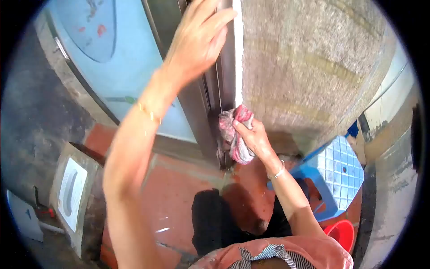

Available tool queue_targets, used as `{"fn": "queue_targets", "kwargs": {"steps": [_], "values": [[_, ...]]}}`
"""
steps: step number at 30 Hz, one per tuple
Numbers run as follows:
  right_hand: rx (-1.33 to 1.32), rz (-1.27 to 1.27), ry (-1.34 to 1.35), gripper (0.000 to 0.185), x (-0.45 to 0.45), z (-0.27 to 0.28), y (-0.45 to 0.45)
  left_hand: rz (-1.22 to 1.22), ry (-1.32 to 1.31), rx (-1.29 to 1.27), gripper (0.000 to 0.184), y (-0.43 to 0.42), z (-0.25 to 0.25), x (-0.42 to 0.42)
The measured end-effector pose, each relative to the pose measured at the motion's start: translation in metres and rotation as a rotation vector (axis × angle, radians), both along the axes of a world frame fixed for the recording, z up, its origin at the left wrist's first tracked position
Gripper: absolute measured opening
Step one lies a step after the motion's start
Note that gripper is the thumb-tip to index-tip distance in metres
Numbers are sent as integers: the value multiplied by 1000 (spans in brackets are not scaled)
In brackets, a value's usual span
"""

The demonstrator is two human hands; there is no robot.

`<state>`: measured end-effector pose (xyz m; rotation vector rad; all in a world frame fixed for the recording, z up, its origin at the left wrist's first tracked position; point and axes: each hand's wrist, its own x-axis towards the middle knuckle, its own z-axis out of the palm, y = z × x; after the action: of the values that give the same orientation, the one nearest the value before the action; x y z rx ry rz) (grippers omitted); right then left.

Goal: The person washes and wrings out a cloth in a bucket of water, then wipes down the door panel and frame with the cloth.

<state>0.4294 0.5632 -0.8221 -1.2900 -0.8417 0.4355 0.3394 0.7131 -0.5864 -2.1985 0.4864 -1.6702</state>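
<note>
My right hand grips a crumpled pink and grey cloth, which is against the lower part of the dark door frame. Higher up, my left hand is raised at the same frame, near the white strip that borders the wall. Its fingers are bent and partly spread, and nothing shows in them. Behind my left forearm is the light blue door panel.
A blue plastic stool stands at the right, with a red basin below it. On the left a squat toilet sits in a raised block. Rough wall rises right of the frame, above red floor tiles.
</note>
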Motion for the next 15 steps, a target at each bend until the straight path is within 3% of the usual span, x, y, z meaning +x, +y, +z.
{"fn": "queue_targets", "kwargs": {"steps": [1,4,5,7,8,9,10,11,14,15], "values": [[4,48,37,25,7,11,-5,-137,84,-240,34,8,-20,-8],[146,210,17,28,12,64,-21,-164,105,-648,37,-19,-94,-54],[158,274,-15,28,11,73,-20,-254,179,-921,48,-28,-125,-60],[148,404,-83,29,5,96,-22,-431,301,-1132,66,-34,-174,-58],[-139,449,-257,30,14,107,-23,-548,322,-1357,72,-52,-174,-61],[9,551,-242,32,7,114,-18,-663,343,-1584,78,-71,-174,-63],[-19,574,-335,32,1,125,-17,-992,323,-1876,83,-74,-191,-56],[-41,594,-432,31,-2,138,-15,-994,195,-1892,77,-81,-195,-55],[89,362,-1054,31,27,168,-12,-942,34,-1927,54,-65,-189,-57],[-68,290,-930,34,21,199,-28,-851,-10,-1922,47,-51,-189,-58]]}}
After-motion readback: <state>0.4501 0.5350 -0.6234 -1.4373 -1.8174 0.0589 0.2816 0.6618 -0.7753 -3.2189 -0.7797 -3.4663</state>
